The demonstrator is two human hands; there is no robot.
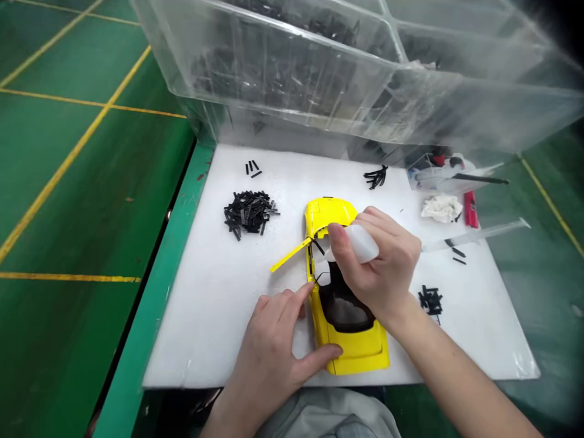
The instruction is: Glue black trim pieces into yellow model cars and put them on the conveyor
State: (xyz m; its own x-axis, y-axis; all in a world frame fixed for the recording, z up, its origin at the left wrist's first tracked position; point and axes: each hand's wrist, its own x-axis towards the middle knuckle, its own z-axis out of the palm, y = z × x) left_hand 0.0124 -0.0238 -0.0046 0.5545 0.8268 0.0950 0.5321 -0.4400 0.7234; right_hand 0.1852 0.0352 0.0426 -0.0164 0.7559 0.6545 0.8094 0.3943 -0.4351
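A yellow model car body [360, 351] with dark windows lies on the white work surface, one of its yellow doors [291, 255] swung out to the left. My left hand [276, 334] steadies the body, with the thumb on its near end and the fingertips against its left side. In my right hand [383, 261] is a white squeeze bottle [362, 243], tipped down over the windshield area near the open door. The bottle's tip is mostly hidden by the hand. A thin black strip [318, 246] shows by the door hinge.
Small black strips [249, 212] lie heaped at the left, and more black pieces [430, 300] sit at the right. Clear plastic bins [292, 79] hang over the back edge. On the right are a syringe [479, 236], a crumpled white cloth [441, 208] and a red object [471, 210].
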